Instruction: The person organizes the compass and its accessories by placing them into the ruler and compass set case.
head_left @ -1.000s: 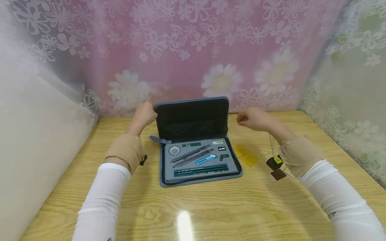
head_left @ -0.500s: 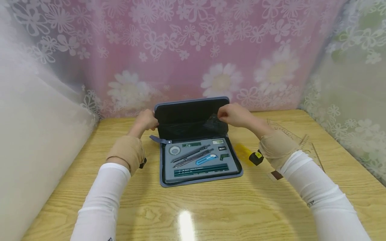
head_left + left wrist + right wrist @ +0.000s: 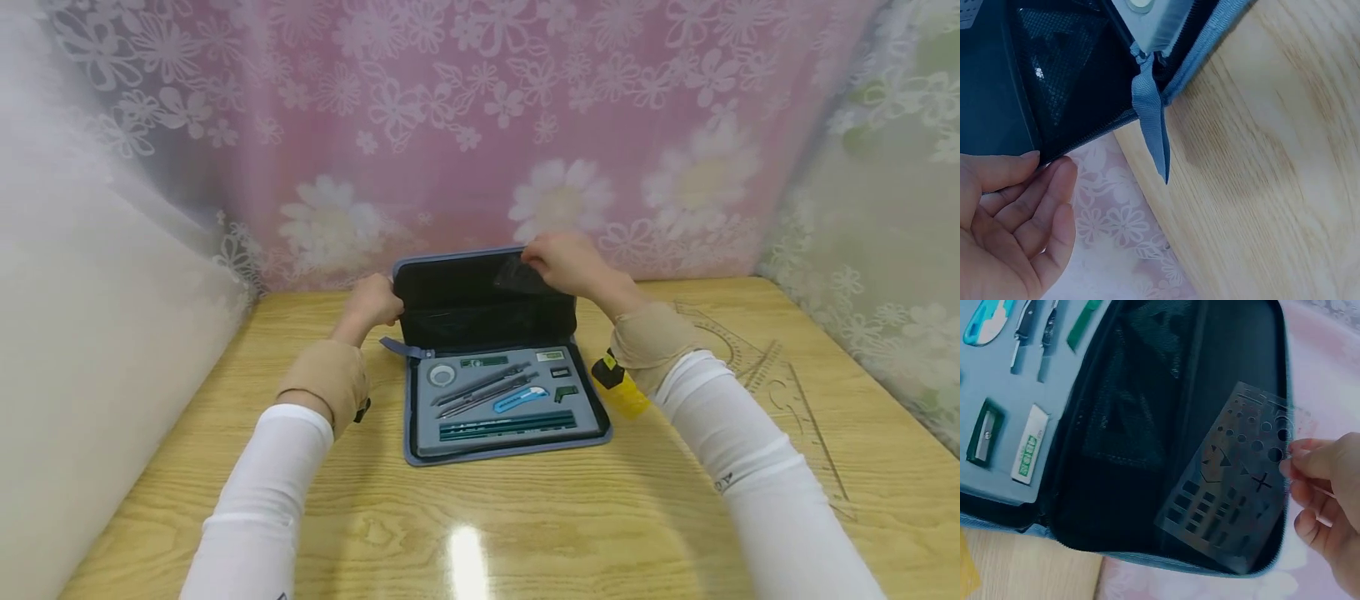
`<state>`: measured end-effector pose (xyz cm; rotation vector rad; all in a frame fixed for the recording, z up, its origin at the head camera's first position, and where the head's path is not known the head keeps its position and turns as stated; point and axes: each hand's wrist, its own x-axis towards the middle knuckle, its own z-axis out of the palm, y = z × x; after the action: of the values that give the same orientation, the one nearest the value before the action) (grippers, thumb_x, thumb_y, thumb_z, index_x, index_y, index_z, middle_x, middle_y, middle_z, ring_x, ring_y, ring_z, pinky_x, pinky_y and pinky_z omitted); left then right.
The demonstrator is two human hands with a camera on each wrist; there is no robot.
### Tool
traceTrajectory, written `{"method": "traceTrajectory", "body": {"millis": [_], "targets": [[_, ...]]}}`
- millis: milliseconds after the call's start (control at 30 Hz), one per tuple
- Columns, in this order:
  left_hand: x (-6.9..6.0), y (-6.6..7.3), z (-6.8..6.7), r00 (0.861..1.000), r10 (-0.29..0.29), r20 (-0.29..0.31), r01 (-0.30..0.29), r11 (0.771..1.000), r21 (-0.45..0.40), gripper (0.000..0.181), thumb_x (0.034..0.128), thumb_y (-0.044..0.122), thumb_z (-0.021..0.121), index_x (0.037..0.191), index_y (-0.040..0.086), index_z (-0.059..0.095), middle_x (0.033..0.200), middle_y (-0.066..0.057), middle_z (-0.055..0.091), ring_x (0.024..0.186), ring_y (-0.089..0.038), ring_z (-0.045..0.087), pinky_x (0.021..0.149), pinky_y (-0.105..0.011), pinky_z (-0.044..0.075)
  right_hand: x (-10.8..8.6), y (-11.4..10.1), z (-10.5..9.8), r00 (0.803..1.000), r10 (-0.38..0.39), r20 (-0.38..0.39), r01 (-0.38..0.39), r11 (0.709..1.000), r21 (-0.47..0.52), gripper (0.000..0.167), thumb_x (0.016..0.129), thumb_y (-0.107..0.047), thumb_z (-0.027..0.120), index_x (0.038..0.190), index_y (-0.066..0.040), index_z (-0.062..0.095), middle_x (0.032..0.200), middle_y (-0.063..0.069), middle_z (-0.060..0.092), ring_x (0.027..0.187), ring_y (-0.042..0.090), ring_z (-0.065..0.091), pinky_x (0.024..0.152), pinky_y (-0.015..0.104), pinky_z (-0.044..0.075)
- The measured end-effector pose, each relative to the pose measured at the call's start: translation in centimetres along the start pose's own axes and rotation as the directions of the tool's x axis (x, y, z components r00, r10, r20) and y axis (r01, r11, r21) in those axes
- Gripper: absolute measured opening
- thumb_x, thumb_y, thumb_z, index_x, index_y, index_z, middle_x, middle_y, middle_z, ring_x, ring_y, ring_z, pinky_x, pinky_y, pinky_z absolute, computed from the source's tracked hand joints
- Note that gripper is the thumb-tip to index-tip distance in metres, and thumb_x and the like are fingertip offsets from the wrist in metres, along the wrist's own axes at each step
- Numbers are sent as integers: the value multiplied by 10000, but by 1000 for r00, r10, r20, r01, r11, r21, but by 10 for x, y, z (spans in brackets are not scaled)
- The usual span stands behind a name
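A blue zippered drawing-set case (image 3: 411,433) stands open, its black lid (image 3: 450,287) raised. My left hand (image 3: 375,302) holds the lid's left edge between thumb and fingers, as the left wrist view shows. Over the upper right of the lid, my right hand (image 3: 568,262) pinches a clear stencil (image 3: 1222,462) with cut-out circles, crosses and squares. The stencil lies in front of the lid's inside; in the head view it is faint. The lid's mesh pocket (image 3: 1129,381) has see-through triangular shapes in it.
The grey tray (image 3: 480,392) holds a tape roll (image 3: 442,375), compasses, a blue cutter (image 3: 521,400), a sharpener (image 3: 560,372), an eraser (image 3: 550,356) and green pencils (image 3: 507,426). A yellow template (image 3: 630,402) and clear rulers (image 3: 806,417) lie on the table at right, partly behind the right arm.
My right hand has moved left from beside the case to the lid, then up, with the clear stencil now in front of it. My left hand has slid slightly down the lid's edge.
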<state>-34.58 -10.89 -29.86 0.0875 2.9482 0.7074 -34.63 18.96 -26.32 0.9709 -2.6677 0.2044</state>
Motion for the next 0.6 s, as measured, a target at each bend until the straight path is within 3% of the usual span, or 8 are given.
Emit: {"method": "traceTrajectory", "body": {"millis": [233,500,600], "targets": [[-2,1,2,1000,0,-19,0,1000,20,204,845,65,518,673,30,621,685,-86,621,593,-202,542,548,-282,418,8,-6,5,997,-53,-50,53,999,-6,166,916,-39,557,1034,-9,670,950,131,620,862,280,605,758,402,489],[-4,1,3,999,8,-43,-7,999,39,182,839,58,521,678,42,604,690,-90,617,602,-215,565,498,-285,410,11,-6,12,996,-24,85,34,993,-116,199,916,-19,524,1027,-22,690,997,138,617,954,294,592,822,415,485],[-4,1,3,999,6,-48,-3,999,49,178,840,61,515,682,45,595,694,-92,619,611,-223,572,484,-279,397,13,-8,13,993,-28,116,40,994,-105,203,910,4,519,1023,-14,687,992,147,614,962,296,587,836,412,480]]}}
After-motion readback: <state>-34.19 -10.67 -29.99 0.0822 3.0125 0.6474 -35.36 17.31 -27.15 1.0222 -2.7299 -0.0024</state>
